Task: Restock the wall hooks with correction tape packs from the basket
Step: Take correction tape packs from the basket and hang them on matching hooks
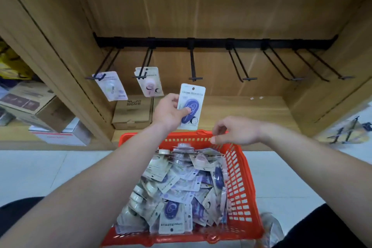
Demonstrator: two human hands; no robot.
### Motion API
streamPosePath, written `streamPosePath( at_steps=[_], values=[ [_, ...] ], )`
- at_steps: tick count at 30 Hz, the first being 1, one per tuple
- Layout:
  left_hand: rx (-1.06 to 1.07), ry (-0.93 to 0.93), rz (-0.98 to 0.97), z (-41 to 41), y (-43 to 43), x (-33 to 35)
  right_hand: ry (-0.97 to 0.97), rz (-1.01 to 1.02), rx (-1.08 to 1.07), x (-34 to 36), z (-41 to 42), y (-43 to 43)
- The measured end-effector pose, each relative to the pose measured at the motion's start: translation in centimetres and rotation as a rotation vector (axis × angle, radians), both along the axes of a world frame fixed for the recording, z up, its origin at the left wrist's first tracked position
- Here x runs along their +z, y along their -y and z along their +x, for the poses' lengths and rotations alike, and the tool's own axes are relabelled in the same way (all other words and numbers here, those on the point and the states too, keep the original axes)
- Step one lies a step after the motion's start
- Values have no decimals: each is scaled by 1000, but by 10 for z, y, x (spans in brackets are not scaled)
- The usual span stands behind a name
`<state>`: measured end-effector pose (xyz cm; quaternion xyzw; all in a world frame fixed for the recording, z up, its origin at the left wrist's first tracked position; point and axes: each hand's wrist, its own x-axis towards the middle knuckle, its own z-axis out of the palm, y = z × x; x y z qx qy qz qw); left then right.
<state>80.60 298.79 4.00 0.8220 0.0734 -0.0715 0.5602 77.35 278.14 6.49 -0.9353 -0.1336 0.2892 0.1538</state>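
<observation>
- Left hand (169, 111) gripped a blue correction tape pack (191, 104), thumb across its blister. The pack stood upright just below the tip of the third hook (193, 66) from the left.
- Right hand (235, 131) hung over the far rim of the orange basket (240, 177), fingers loosely curled and holding nothing.
- The basket held a loose heap of packs (177, 187).
- On the black rail (211, 43), a pale pack (110, 86) hung from the first hook and a pink pack (150, 81) from the second.
- A cardboard box (131, 112) stood on the shelf beneath them.
</observation>
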Motion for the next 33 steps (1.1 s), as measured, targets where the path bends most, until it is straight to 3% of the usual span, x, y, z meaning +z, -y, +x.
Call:
streamPosePath(
  at_steps=[5,17,28,33],
  values=[
    [89,35,-54,23,16,-5,124,2,-54,-2,24,16],
    [102,76,-112,26,13,-22,7,-68,-4,-22,36,23],
    [86,72,82,51,3,-24,37,-139,-36,-55,30,2],
    [-49,-115,266,2,-25,-67,-75,-61,-153,-113,6,-13]
  ],
)
